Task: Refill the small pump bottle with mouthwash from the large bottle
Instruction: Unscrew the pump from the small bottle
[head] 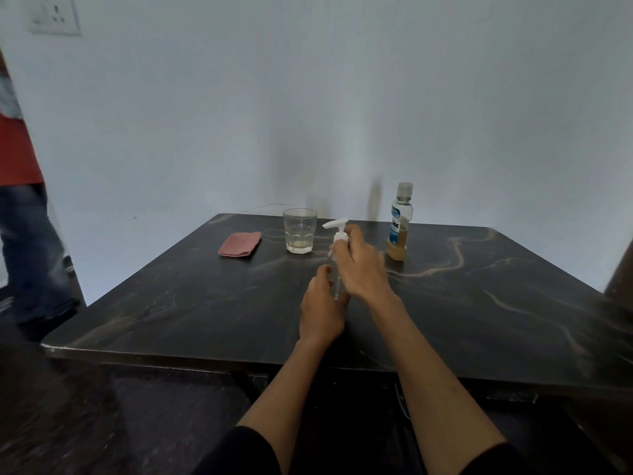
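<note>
Unscrew the pump head while you steady the bottle on the counter.
Mid-counter, your left hand grips the small pump bottle low; right hand fingers curl round its white collar. Twist gently, bottle upright. The large bottle waits far right.

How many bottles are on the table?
2: the small pump bottle in the middle, gripped by both hands, and the large mouthwash bottle standing behind it to the right. None seems hidden.

both forearms reach forward, left hand curled low, right hand curled just above it.
</note>
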